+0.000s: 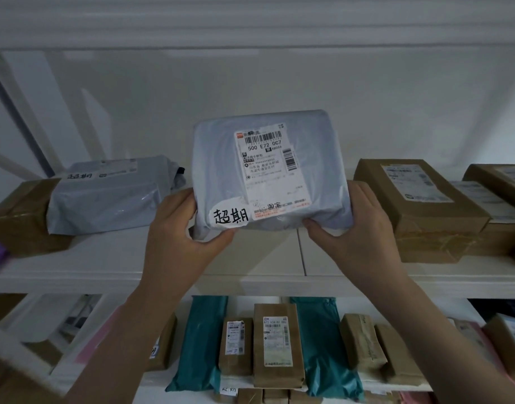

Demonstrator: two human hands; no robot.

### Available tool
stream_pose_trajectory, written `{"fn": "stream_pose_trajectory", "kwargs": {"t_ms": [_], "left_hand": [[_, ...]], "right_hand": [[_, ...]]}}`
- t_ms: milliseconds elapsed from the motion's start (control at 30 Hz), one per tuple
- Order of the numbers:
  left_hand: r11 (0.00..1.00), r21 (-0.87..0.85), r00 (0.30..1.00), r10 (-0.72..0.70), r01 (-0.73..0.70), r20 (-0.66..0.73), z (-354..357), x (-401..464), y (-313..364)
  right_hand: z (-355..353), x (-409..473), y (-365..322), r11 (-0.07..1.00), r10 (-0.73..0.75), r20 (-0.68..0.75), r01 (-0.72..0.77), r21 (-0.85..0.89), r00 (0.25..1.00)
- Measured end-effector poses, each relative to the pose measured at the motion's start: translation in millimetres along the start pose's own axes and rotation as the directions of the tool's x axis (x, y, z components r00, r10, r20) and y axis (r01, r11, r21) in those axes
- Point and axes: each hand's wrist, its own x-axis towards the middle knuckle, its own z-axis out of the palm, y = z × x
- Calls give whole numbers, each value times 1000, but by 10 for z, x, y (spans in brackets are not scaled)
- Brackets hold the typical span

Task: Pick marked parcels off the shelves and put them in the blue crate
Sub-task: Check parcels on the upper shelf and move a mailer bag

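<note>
A grey plastic-bag parcel (221, 158) with a white shipping label and a handwritten white sticker at its lower left is held tilted above the upper white shelf (163, 258). My left hand (180, 228) grips its lower left corner, thumb under the sticker. My right hand (352, 228) grips its lower right corner. Another grey bag parcel (110, 196) with the same handwritten marking lies on the shelf to the left. The blue crate is out of view.
Brown cardboard boxes (422, 208) stand on the upper shelf at the right, and one brown box (20, 220) lies under the left grey bag. The lower shelf holds teal bags (200, 342), several small brown boxes (278, 342) and pink bags.
</note>
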Motion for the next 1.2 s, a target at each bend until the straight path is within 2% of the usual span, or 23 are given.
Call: {"fn": "stream_pose_trajectory", "kwargs": {"t_ms": [133,300,367,467,600,700,800,933,1100,1200], "left_hand": [[991,-120,999,53,-51,13,147,108,167],[927,-362,990,127,-99,54,586,285,675],[868,-487,983,158,-93,94,807,300,997],[730,-683,961,209,-31,179,1114,243,1552],[589,-808,907,342,-4,245,1565,95,2274],[530,-848,867,413,19,278,1871,-37,2808],[477,-878,833,493,-20,249,2150,-145,3366],[439,-899,781,565,-12,265,2605,-317,4141],[388,-921,754,601,14,265,3186,-575,4997],[390,-920,720,629,33,292,3518,-700,5417]], "right_hand": [[-301,-75,-49,998,6,-45,-8,-57,999],[-992,-384,-69,973,119,-172,-149,-174,978],[-1344,-567,-63,940,123,-254,-194,-279,959],[-1873,-906,-85,854,178,-341,-317,-412,923],[-2517,-1396,-106,733,248,-448,-468,-493,859],[-2957,-1707,-60,634,265,-511,-547,-547,818],[-3348,-1938,17,559,253,-593,-616,-556,765],[-3952,-2276,306,508,282,-671,-700,-501,685],[-4685,-2660,779,472,316,-731,-768,-432,605],[-5018,-2799,1077,452,321,-758,-795,-404,568]]}}
